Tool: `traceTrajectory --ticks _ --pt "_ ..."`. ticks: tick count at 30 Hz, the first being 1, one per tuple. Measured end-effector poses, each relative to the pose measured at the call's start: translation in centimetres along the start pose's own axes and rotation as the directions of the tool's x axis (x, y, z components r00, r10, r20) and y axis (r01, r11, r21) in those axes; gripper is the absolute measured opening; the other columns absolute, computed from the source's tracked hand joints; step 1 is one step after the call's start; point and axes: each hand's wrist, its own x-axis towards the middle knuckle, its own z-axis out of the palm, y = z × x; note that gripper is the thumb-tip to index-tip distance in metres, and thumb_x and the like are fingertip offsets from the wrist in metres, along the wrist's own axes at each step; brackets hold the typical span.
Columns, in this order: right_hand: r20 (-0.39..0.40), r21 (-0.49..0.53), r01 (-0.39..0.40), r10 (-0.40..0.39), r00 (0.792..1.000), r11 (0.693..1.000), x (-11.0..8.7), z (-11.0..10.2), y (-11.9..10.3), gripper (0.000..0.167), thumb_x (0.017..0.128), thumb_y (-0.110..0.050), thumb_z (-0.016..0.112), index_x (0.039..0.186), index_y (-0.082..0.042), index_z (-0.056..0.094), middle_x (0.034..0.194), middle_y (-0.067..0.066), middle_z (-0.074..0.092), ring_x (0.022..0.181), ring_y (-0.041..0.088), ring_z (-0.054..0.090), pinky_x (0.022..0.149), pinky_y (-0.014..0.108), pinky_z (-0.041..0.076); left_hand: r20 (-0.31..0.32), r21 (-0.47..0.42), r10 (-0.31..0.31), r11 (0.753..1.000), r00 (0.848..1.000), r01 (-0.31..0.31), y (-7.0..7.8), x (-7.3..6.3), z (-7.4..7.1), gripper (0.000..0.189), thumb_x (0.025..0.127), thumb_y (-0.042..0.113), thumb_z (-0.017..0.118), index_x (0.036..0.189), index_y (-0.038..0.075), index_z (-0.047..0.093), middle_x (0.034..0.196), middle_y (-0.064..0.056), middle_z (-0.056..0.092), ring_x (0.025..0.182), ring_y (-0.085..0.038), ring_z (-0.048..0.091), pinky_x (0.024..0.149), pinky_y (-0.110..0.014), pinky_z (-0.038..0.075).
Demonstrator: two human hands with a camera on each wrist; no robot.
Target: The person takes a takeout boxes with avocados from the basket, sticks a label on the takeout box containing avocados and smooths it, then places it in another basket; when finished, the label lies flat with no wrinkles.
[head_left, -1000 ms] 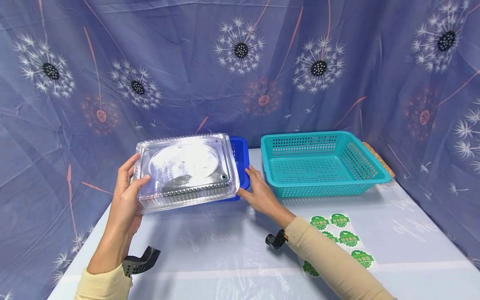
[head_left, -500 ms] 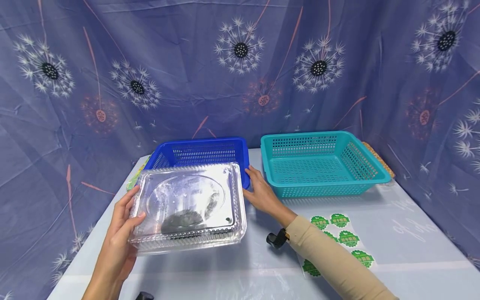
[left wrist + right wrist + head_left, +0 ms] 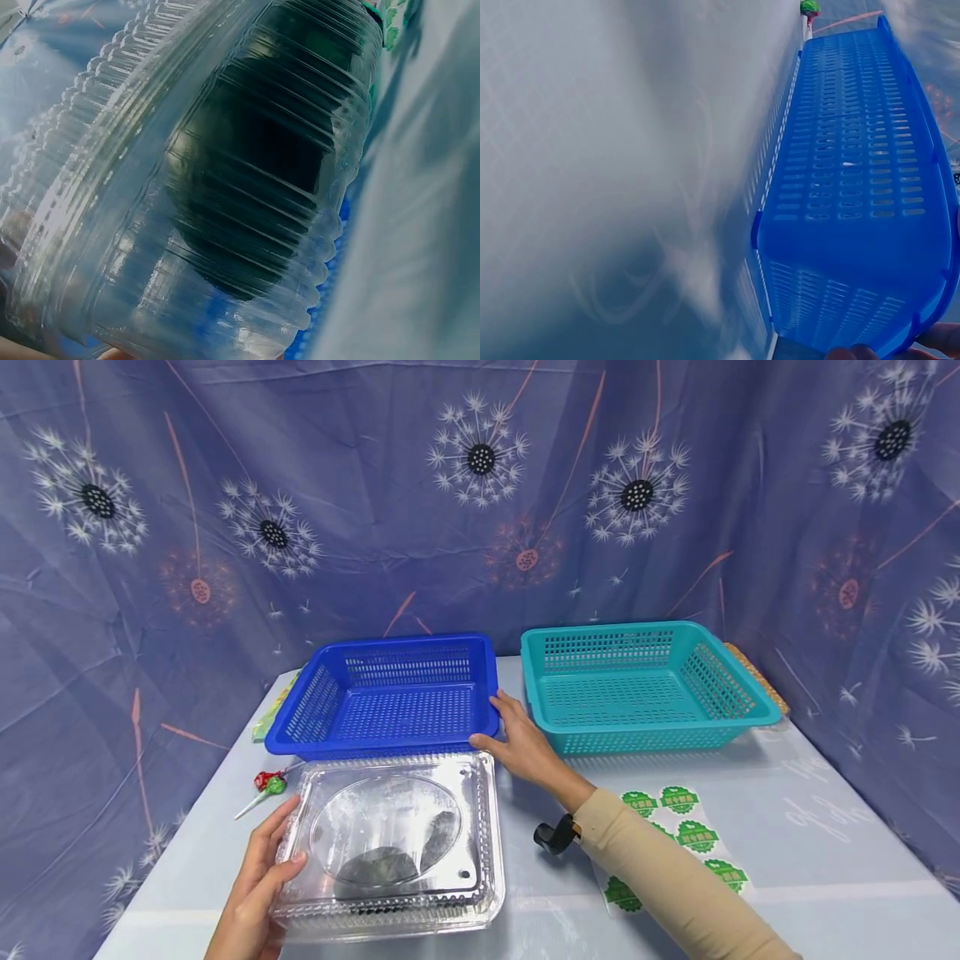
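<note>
My left hand grips the left edge of a clear plastic clamshell box, thumb on its top face. Dark rounded shapes show in the lid, and the left wrist view has a large dark green shape behind the ribbed side wall; whether this lies inside, I cannot tell. The box is in front of a blue perforated basket and overlaps its front rim in the head view. My right hand holds the basket's front right corner, thumb at the front rim and fingers along the right side. The right wrist view catches only fingertips at the rim.
A teal basket stands to the right. Two lollipops, one red and one green, lie left of the box. Green round stickers on a sheet lie partly under my right forearm. A dandelion-print cloth hangs behind.
My left hand has brought the clear box down and toward me, away from over the blue basket, uncovering the basket and the lollipops. My right hand has stayed at the basket's corner.
</note>
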Motion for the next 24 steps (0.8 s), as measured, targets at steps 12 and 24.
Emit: traceTrajectory --ticks 12,24 --pt "0.050 0.013 -0.024 0.024 0.998 1.000 -0.1 -0.5 -0.3 0.081 0.087 -0.051 0.060 0.149 -0.010 0.027 0.159 0.006 0.016 0.140 0.035 0.031 0.108 0.055 0.031 -0.046 0.068 -0.041 0.997 0.998 0.044 -3.0 0.4 2.1 0.060 0.096 0.011 0.043 0.150 0.022 0.019 0.139 -0.003 0.019 0.107 0.006 0.041 0.082 -0.037 0.044" --pt "0.072 -0.017 -0.053 0.054 0.996 0.998 0.2 -0.9 -0.5 0.081 0.087 -0.050 0.060 0.149 -0.011 0.026 0.159 0.006 0.016 0.141 0.034 0.029 0.108 0.055 0.031 -0.028 0.040 -0.027 0.999 0.999 0.028 -3.0 0.6 3.7 0.059 0.097 0.011 0.042 0.150 0.021 0.017 0.145 -0.013 0.017 0.109 0.004 0.042 0.082 -0.038 0.046"
